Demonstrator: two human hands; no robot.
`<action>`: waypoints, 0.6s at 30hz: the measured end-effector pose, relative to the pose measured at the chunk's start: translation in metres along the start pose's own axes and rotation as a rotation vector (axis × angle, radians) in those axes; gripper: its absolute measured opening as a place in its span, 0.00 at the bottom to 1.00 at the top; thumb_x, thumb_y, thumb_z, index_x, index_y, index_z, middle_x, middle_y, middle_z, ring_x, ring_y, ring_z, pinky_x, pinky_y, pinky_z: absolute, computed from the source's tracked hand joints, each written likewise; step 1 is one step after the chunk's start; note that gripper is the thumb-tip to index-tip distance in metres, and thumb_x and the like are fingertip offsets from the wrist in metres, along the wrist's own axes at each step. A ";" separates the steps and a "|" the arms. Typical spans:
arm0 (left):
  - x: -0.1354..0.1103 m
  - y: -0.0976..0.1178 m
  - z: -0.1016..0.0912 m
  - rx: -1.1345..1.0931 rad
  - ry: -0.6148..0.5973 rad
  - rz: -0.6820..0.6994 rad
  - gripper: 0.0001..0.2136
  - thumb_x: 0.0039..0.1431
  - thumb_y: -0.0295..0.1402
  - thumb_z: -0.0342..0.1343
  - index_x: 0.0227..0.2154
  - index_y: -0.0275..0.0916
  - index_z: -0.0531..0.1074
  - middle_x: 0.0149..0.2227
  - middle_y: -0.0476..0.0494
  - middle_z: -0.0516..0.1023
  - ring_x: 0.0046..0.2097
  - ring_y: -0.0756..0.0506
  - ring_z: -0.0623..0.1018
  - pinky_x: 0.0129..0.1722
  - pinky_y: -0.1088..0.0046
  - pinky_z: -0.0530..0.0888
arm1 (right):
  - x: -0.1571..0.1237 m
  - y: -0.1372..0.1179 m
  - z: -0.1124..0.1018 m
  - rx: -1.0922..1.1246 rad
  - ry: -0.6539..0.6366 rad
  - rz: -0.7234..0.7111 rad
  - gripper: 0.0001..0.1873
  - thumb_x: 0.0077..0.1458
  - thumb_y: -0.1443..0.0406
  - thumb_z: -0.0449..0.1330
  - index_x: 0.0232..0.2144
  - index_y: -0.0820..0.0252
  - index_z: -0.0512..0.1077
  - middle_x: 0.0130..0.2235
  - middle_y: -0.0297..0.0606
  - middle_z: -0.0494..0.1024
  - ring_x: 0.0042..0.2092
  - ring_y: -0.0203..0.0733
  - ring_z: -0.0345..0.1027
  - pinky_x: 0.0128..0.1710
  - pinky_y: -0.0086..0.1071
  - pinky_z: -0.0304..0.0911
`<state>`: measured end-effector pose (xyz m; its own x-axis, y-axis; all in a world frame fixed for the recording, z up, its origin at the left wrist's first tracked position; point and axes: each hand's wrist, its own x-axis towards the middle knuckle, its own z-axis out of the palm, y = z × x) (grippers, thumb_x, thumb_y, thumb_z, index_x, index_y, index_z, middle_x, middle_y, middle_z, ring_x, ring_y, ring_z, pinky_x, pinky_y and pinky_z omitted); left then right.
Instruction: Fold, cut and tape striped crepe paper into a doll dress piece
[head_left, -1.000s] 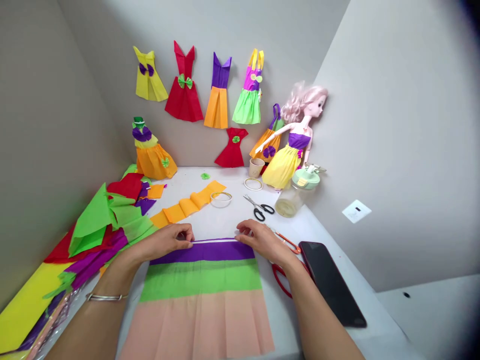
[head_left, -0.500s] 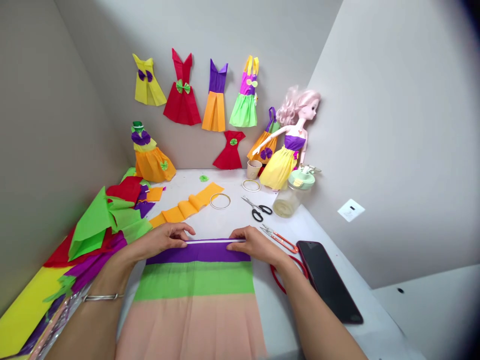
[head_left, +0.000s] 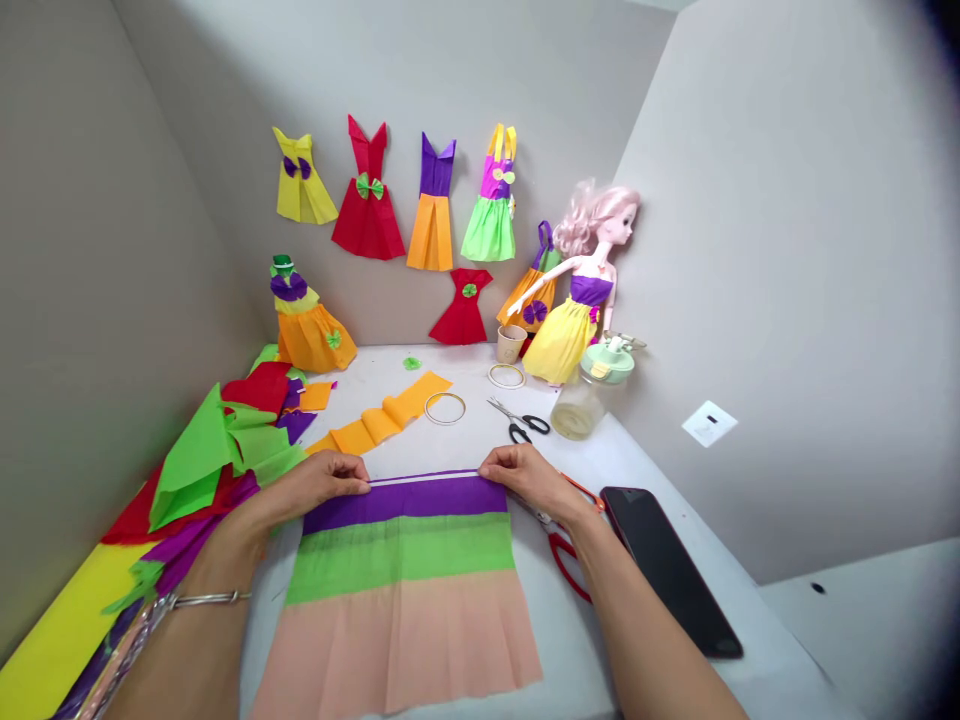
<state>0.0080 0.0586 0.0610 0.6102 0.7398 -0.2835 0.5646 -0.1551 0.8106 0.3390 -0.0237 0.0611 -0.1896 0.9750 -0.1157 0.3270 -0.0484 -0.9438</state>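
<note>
A sheet of crepe paper (head_left: 409, 550) banded purple, green and pale peach lies in front of me, with soft upright creases. Along its purple top edge runs a narrow white strip (head_left: 427, 479) that looks like tape. My left hand (head_left: 330, 478) is closed, pinching the top left corner between thumb and fingers. At the top right corner my right hand (head_left: 529, 480) is also closed in a pinch on the edge. The edge is stretched nearly straight between them.
Crumpled coloured crepe paper (head_left: 202, 450) piles up at left. An orange strip (head_left: 382, 420), gold rings (head_left: 445, 408), black-handled scissors (head_left: 521, 418), red-handled scissors (head_left: 568, 565) and a phone (head_left: 670, 570) surround the sheet. A jar (head_left: 577, 408) and a doll (head_left: 581, 290) stand behind; paper dresses (head_left: 367, 200) hang on the wall.
My right hand has slid right along the top edge to the corner. The sheet sits slightly further right in view, and its lower edge now shows.
</note>
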 end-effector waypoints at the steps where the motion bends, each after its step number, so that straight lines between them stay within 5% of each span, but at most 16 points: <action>1: -0.001 0.000 -0.001 0.004 0.006 -0.008 0.17 0.48 0.49 0.60 0.26 0.38 0.71 0.23 0.54 0.63 0.27 0.50 0.61 0.27 0.75 0.57 | 0.001 0.002 -0.001 0.003 0.013 0.003 0.19 0.51 0.51 0.62 0.26 0.64 0.75 0.24 0.31 0.70 0.27 0.33 0.58 0.29 0.29 0.53; 10: -0.012 -0.012 -0.016 0.024 0.033 -0.031 0.17 0.50 0.50 0.59 0.28 0.39 0.73 0.27 0.52 0.67 0.30 0.48 0.64 0.30 0.75 0.62 | -0.006 0.003 -0.024 -0.195 0.102 0.017 0.20 0.56 0.50 0.54 0.34 0.61 0.73 0.31 0.37 0.75 0.33 0.39 0.68 0.35 0.31 0.61; 18: -0.017 -0.034 -0.028 0.037 -0.027 -0.063 0.19 0.46 0.47 0.64 0.39 0.41 0.76 0.33 0.48 0.75 0.37 0.43 0.72 0.36 0.72 0.69 | -0.029 -0.004 -0.021 -0.649 0.090 0.140 0.13 0.40 0.66 0.68 0.32 0.54 0.74 0.34 0.33 0.75 0.35 0.40 0.65 0.34 0.30 0.52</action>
<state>-0.0372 0.0693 0.0526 0.5872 0.7311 -0.3475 0.6225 -0.1335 0.7711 0.3621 -0.0469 0.0749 -0.0361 0.9846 -0.1710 0.8386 -0.0633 -0.5411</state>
